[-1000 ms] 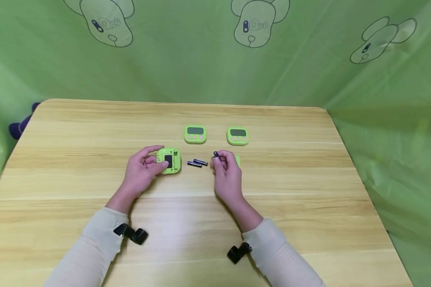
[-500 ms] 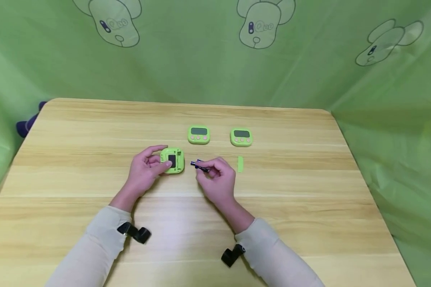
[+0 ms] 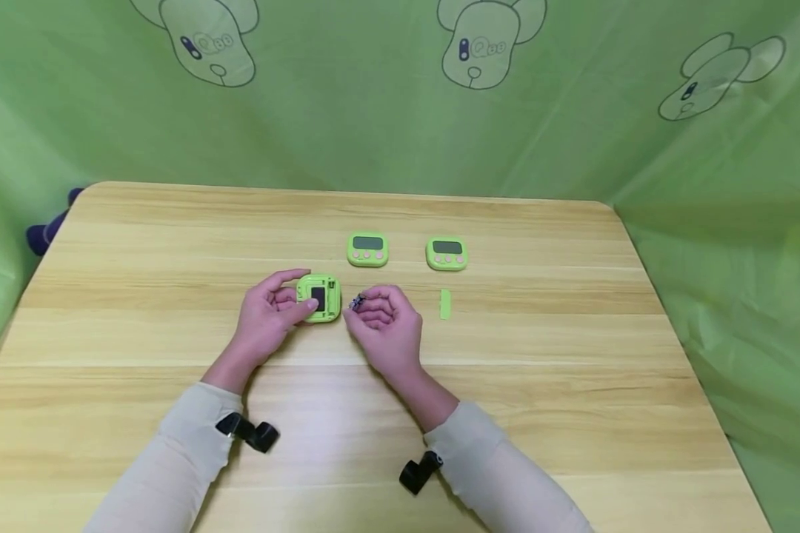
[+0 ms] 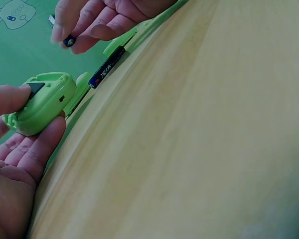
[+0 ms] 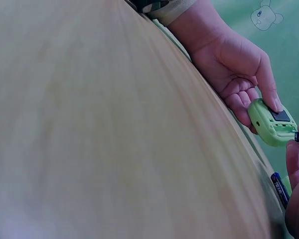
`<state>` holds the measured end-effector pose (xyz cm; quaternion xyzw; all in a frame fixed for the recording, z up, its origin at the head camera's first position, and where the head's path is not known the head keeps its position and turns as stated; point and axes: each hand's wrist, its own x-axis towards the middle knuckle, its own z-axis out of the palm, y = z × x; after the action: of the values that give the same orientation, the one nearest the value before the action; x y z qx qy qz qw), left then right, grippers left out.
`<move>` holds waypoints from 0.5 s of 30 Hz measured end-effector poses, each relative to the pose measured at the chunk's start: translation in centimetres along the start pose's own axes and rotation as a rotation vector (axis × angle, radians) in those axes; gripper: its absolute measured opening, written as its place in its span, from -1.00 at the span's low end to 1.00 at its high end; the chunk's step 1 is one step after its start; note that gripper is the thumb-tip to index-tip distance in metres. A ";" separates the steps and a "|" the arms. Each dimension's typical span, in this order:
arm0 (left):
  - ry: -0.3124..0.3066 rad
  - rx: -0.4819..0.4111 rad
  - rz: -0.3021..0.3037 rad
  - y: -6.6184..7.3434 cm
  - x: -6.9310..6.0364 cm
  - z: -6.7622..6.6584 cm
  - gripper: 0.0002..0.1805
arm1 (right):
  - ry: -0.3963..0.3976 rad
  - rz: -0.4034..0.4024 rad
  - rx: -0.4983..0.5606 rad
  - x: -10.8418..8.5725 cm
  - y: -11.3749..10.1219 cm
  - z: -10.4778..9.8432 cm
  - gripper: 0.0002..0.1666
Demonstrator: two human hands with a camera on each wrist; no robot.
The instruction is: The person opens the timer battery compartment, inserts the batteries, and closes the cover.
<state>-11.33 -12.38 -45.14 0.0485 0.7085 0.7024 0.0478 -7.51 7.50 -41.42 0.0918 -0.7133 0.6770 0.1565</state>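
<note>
My left hand (image 3: 265, 317) holds a green digital timer (image 3: 334, 297) with its back up, thumb across the black patch. Its battery slot is uncovered, and no battery shows in it in the head view. Close to the timer's right side, my right hand (image 3: 390, 333) pinches a small dark battery (image 4: 69, 42) between thumb and fingertips. In the left wrist view another dark battery (image 4: 107, 66) lies on the table below that hand. A narrow green battery cover (image 3: 445, 304) lies to the right of my right hand.
Two more green timers, a left one (image 3: 367, 249) and a right one (image 3: 447, 254), lie screen up beyond my hands. The wooden table (image 3: 540, 333) ends at a green printed curtain (image 3: 347, 133). A purple object (image 3: 43, 233) shows past the left edge.
My right hand has moved left and down from beside the cover to the batteries, then to the timer's right side. The cover has come into full view. My left hand keeps holding the timer.
</note>
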 end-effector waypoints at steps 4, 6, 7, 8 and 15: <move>-0.002 0.004 0.000 -0.1 0.0 0.0 -0.43 | 0.011 -0.004 -0.031 -0.2 0.0 0.6 -0.74; -0.004 0.003 0.001 -0.1 0.0 0.0 -0.43 | 0.010 -0.010 -0.043 -0.2 0.1 0.8 -0.78; -0.005 0.000 0.000 -0.1 0.0 0.0 -0.43 | 0.008 -0.012 -0.043 -0.3 0.1 1.0 -0.80; -0.006 -0.001 0.000 -0.1 0.0 0.0 -0.43 | 0.004 -0.015 -0.048 -0.3 0.1 1.1 -0.82; -0.006 0.014 -0.002 0.0 0.0 0.0 -0.43 | -0.013 -0.093 -0.096 -0.2 0.2 1.6 -0.87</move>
<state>-11.31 -12.43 -45.12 0.0503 0.7133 0.6972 0.0505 -7.53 5.95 -41.74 0.1217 -0.7409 0.6333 0.1872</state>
